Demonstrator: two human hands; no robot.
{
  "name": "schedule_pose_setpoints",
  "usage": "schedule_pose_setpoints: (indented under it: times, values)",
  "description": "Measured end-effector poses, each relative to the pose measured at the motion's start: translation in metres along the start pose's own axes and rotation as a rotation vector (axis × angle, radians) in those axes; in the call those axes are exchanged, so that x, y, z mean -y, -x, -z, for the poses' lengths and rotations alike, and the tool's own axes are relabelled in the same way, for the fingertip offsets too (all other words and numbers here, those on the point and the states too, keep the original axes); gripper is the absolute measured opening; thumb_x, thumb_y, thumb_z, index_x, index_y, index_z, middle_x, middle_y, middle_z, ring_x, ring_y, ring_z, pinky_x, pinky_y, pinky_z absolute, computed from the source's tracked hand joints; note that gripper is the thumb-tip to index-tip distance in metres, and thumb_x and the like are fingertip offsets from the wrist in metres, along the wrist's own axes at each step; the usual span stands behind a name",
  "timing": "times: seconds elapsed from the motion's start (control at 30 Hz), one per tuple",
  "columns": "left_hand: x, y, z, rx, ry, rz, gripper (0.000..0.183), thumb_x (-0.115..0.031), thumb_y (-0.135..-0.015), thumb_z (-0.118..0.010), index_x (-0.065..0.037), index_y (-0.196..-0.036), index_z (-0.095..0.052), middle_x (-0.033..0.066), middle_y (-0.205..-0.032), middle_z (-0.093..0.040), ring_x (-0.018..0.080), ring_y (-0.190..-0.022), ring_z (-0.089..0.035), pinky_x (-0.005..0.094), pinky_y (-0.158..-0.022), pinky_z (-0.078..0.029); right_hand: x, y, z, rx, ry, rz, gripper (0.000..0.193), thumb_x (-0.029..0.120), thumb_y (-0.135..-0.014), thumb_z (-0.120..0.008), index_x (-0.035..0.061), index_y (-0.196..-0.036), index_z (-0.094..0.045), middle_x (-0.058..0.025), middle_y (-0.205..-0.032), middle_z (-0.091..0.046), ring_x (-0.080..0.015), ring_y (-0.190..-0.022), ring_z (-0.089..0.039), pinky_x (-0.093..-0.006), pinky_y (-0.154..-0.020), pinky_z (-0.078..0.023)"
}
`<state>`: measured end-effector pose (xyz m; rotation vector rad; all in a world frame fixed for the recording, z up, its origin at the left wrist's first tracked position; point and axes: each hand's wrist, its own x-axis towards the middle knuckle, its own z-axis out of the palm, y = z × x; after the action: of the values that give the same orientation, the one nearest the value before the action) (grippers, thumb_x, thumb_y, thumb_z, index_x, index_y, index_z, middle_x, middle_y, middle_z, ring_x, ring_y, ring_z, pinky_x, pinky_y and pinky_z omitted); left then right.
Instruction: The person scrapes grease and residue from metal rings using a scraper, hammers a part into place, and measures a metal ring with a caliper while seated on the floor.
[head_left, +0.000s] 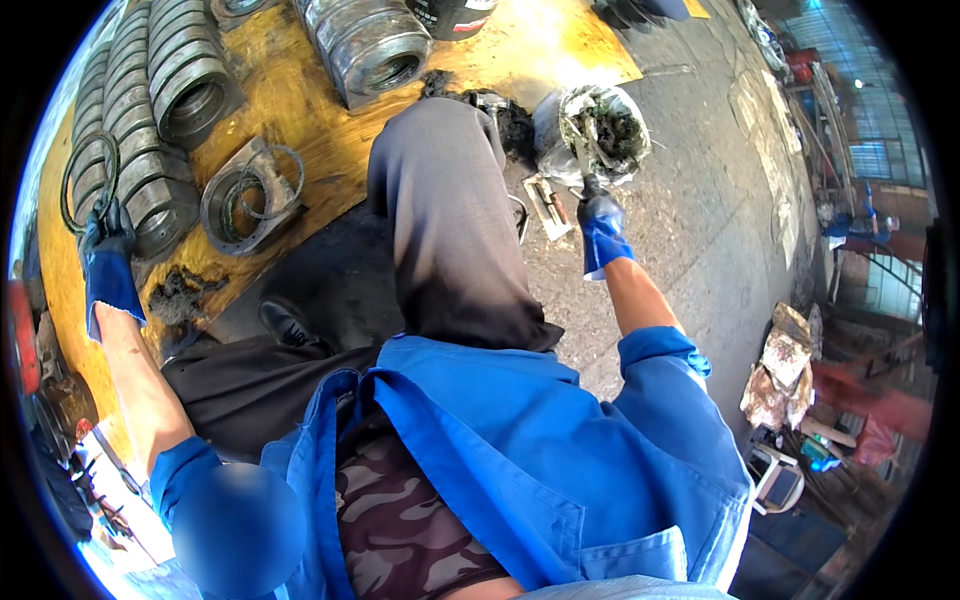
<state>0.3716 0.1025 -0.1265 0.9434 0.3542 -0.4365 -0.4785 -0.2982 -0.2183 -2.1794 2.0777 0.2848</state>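
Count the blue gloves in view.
2. One on the left hand, by the stacked metal rings on the yellow board. One on the right hand, gripping a tool in the bag.

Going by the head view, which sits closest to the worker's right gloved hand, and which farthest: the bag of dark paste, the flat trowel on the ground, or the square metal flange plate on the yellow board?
From the right hand:
1. Bag of dark paste, just above it.
2. Flat trowel, on the ground just to its left; close to the bag's rank.
3. Square flange plate, far left across the raised knee.

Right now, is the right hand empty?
No: the blue-gloved right hand grips a dark tool handle stuck into the grey bucket of dark sludge.
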Motion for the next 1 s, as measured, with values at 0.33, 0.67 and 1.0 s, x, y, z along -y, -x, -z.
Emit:
schedule_pose_setpoints:
  times: [0.33,0.67,1.0]
  values:
    - [-0.004,0.008,0.006,0.100,0.021,0.095,0.030,-0.018,-0.092,-0.044,-0.002,-0.100,-0.068,0.0130,-0.106,-0.068,0.0319,-0.104,-0.063,0.0474,-0.092,-0.046,-0.006,0.076,0.030,0.084,0.058,0.126,0.038,0.038,-0.098,-0.032,0.0157,-0.111,-0.060,-0.0188,-0.093,-0.066,-0.0374,-0.087,-0.063,-0.0462,-0.072,-0.049]
    - [0.026,0.051,-0.024,0.054,0.000,-0.017,0.030,-0.011,-0.096,-0.042,0.001,-0.117,-0.059,0.0140,-0.120,-0.062,0.0278,-0.110,-0.059,0.0395,-0.098,-0.046,-0.073,0.034,0.004,0.391,-1.641,-0.347,0.042,0.042,-0.093,-0.045,0.0125,-0.122,-0.055,-0.0105,-0.093,-0.068,-0.0192,-0.066,-0.062,-0.0320,-0.056,-0.047]
    - [0.045,0.053,0.003,0.238,0.075,-0.034,0.021,-0.017,-0.092,-0.059,-0.013,-0.111,-0.065,0.0004,-0.109,-0.066,0.0163,-0.092,-0.063,0.0282,-0.077,-0.054,-0.085,0.089,-0.079,0.054,-2.620,-0.647,0.022,0.024,-0.089,-0.050,0.0113,-0.104,-0.062,-0.0104,-0.090,-0.068,-0.0212,-0.062,-0.058,-0.0321,-0.053,-0.047]
